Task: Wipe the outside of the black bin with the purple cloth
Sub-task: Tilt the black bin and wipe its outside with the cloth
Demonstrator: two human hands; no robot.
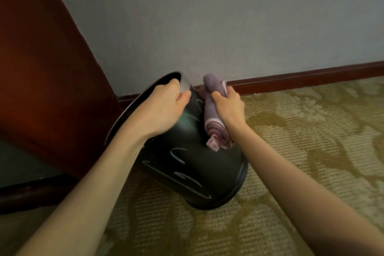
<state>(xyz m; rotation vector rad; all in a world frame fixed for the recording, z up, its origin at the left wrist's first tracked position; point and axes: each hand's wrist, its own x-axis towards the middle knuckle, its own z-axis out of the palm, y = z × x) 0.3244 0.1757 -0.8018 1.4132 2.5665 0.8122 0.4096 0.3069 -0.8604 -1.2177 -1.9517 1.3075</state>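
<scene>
While my left hand (166, 108) grips the rim of the black bin (187, 162), fingers curled into the opening and thumb on the outer wall, the bin leans tilted on the carpet (311, 151), mouth turned up and to the left, base nearer me. It sits at the carpet's far edge, close to the corner where the skirting board (311, 77) meets the dark wooden panel (41, 58). My right hand (228, 106) is closed round the purple cloth (214, 127), which is bunched into a roll and lies against the bin's outer side just below the rim. My hands are near each other but not touching.
</scene>
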